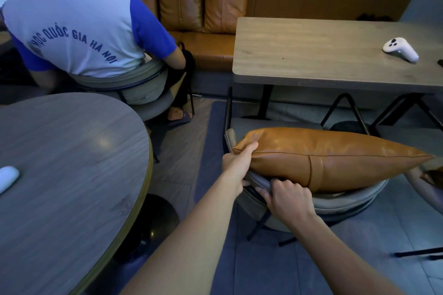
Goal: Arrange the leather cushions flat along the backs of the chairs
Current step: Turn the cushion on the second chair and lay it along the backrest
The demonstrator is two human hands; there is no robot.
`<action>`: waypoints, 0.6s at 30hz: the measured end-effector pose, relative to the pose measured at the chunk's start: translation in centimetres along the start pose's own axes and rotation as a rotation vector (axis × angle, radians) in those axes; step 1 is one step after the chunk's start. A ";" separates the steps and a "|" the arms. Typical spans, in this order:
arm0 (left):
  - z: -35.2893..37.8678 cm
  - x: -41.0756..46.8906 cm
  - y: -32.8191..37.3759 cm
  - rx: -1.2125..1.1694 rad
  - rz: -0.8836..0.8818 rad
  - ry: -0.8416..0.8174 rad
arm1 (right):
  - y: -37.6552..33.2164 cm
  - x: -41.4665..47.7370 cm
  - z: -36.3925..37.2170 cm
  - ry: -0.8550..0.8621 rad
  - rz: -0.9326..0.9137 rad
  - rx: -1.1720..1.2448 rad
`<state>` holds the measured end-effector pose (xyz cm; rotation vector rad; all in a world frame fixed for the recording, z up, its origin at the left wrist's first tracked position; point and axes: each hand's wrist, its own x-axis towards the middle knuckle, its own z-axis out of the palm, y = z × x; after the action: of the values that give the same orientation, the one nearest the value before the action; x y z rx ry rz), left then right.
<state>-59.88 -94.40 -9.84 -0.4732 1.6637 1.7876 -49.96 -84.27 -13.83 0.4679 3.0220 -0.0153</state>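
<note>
A tan leather cushion (335, 153) lies on its edge across the curved back of a grey chair (340, 201) pushed under the rectangular table. My left hand (236, 163) grips the cushion's left corner. My right hand (286, 197) pinches the cushion's lower edge where it meets the chair's backrest. Three more tan cushions (203, 5) stand upright against the back of the leather bench beyond.
A rectangular wooden table (323, 55) with a white controller (400, 49) stands behind the chair. A round table (60, 163) fills the left, with a white object (7, 177) on it. A person in a white and blue shirt (72, 31) sits on another grey chair.
</note>
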 end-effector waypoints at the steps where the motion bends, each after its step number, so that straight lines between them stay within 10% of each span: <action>1: 0.1 0.0 -0.1 -0.004 -0.001 -0.005 | 0.2 0.0 0.0 0.001 -0.006 0.010; 18: 1.0 0.8 0.0 -0.028 -0.004 0.009 | 1.9 0.2 1.6 0.177 -0.098 0.107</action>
<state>-60.29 -93.21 -10.23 -0.4977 1.6442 1.8109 -49.43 -82.47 -15.48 0.3462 3.2279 -0.1502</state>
